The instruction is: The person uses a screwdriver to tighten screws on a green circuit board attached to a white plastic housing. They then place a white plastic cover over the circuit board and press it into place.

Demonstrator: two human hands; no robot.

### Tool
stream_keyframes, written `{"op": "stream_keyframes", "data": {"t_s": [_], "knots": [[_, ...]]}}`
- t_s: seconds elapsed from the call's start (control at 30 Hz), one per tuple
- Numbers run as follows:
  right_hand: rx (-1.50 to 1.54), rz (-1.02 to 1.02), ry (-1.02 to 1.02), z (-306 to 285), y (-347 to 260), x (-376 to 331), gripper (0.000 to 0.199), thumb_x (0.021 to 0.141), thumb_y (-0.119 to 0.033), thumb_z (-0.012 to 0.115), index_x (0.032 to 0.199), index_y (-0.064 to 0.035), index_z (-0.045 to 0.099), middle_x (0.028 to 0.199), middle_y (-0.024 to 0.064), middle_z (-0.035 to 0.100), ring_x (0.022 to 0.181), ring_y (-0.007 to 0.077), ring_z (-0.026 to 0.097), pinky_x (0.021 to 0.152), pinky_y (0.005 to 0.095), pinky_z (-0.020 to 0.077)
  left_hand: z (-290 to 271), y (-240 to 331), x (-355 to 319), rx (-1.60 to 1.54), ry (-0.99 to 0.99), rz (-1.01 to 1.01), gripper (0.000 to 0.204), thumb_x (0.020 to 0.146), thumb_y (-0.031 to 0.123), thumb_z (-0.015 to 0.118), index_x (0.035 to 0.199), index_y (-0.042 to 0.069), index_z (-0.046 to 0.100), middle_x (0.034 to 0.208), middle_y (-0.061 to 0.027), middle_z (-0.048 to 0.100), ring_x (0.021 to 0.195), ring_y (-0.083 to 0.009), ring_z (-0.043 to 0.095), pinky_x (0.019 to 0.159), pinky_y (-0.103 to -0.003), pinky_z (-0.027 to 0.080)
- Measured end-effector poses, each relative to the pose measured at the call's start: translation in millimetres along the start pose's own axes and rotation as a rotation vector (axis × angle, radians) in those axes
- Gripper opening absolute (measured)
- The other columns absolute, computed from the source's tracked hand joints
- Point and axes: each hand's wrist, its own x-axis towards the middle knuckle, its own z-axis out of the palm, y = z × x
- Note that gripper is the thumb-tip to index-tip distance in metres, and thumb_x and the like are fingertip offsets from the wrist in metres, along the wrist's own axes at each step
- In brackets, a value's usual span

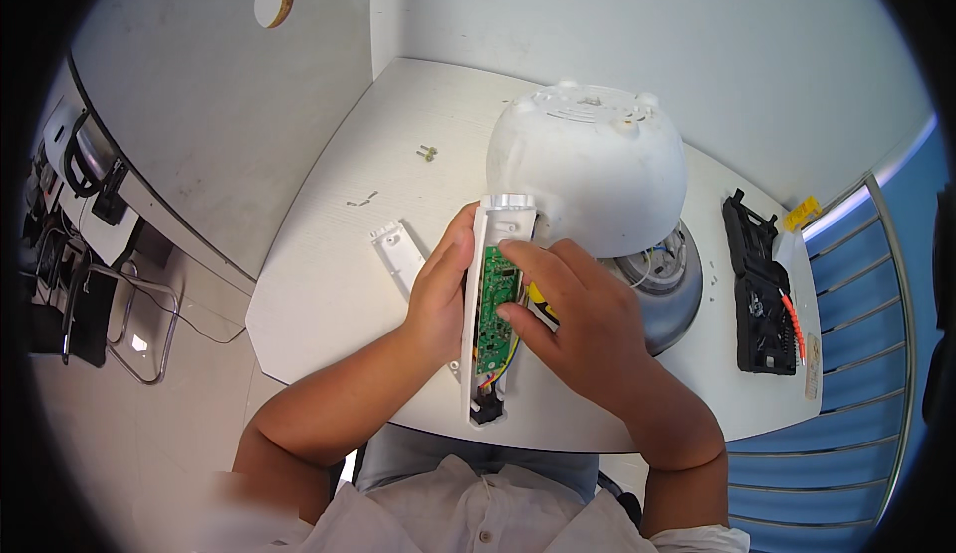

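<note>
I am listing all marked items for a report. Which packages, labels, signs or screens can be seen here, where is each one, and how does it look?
Label: a narrow pale strip with small print, lying on the table at its right edge, beside the black tool tray.
Yellow tag: small, yellow, behind the tray at the far right of the table; whether it carries print cannot be told.
No packages, signs or screens are visible.

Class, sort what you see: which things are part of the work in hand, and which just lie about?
In hand: left hand, right hand, white housing, green circuit board, white appliance shell.
Lying about: white cover strip, screws, black part.
</note>
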Motion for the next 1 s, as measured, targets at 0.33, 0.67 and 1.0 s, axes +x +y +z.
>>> {"op": "stream_keyframes", "data": {"t_s": [0.33, 0.67, 1.0], "knots": [[0.061, 0.036, -0.051, -1.9, -0.3, 0.5, 0.039, 0.074, -0.014, 0.063, 0.11, -0.0078, 0.051, 0.083, 0.0077, 0.052, 0.07, 0.0244, 0.056, 0.057, 0.0342, 0.0445, 19.1, 5.9, 2.1, 0.069, 0.063, 0.025, 0.047, 0.093, 0.041, 0.036, 0.124, 0.005, 0.034, 0.103, -0.0071, 0.051, 0.09, -0.013, 0.052, 0.078, -0.027, 0.044], [0.395, 0.226, -0.127, -33.3, -2.3, 2.1, 0.011, 0.073, -0.006, 0.064, 0.079, -0.0017, 0.056, 0.075, 0.0075, 0.058, 0.063, 0.0174, 0.054, 0.058, 0.0254, 0.042, 22.5, 11.4, -1.0, 0.356, 0.078, 0.199, 0.059, 0.086, 0.042, 0.05, 0.125, 0.001, 0.034, 0.108, -0.0086, 0.05, 0.098, -0.012, 0.048, 0.085, -0.027, 0.039], [0.447, 0.275, -0.189, -41.6, -3.2, -2.4, 0.011, 0.068, 0.001, 0.061, 0.078, 0.0002, 0.055, 0.073, 0.0087, 0.058, 0.065, 0.0169, 0.057, 0.06, 0.025, 0.0433, 17.5, 5.5, -7.0, 0.349, -0.004, 0.197, 0.07, 0.079, 0.048, 0.061, 0.125, 0.003, 0.035, 0.108, -0.0062, 0.049, 0.098, -0.0115, 0.047, 0.086, -0.027, 0.038]]}}
